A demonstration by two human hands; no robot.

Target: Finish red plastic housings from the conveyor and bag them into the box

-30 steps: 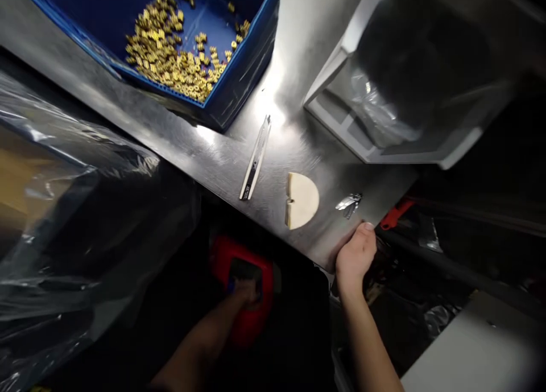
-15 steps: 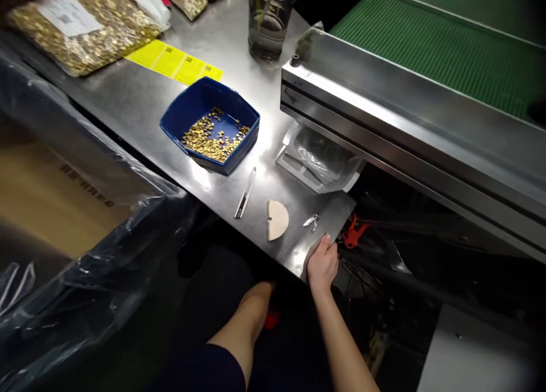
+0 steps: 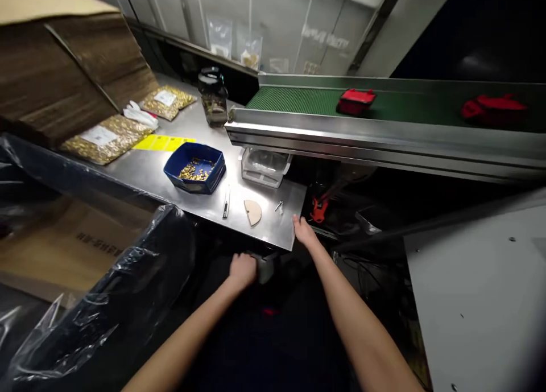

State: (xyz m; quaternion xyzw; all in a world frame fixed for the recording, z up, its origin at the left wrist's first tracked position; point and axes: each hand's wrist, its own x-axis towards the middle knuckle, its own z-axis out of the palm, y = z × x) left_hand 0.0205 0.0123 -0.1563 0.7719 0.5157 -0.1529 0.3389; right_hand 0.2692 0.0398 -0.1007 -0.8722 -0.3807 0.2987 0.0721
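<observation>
My right hand (image 3: 303, 231) grips the right corner edge of the metal table (image 3: 279, 232), thumb on top. Below the table's front edge, my left hand (image 3: 244, 268) is closed, fingers curled down beside a dim grey object; whatever it grips is hidden in shadow. Nearest the hands on the tabletop lie a small metal nipper (image 3: 279, 207), a pale half-round piece (image 3: 253, 212) with a small notch, and a utility knife (image 3: 226, 203). Farther left stands a blue bin (image 3: 170, 178) with small gold-coloured pieces inside.
A green conveyor (image 3: 290, 100) carries red pouches (image 3: 357, 102) behind the table. A grey tray (image 3: 264, 176) sits under its metal frame. Bags of gold pieces (image 3: 111, 139), yellow labels (image 3: 164, 143) and a dark bottle (image 3: 213, 99) stand back left. A plastic-lined carton (image 3: 98, 232) is at left.
The view has lifted and widened, showing the conveyor's red pouches. My left hand has come into view below the table edge, and the bare knee is out of sight. My right hand stays on the table edge.
</observation>
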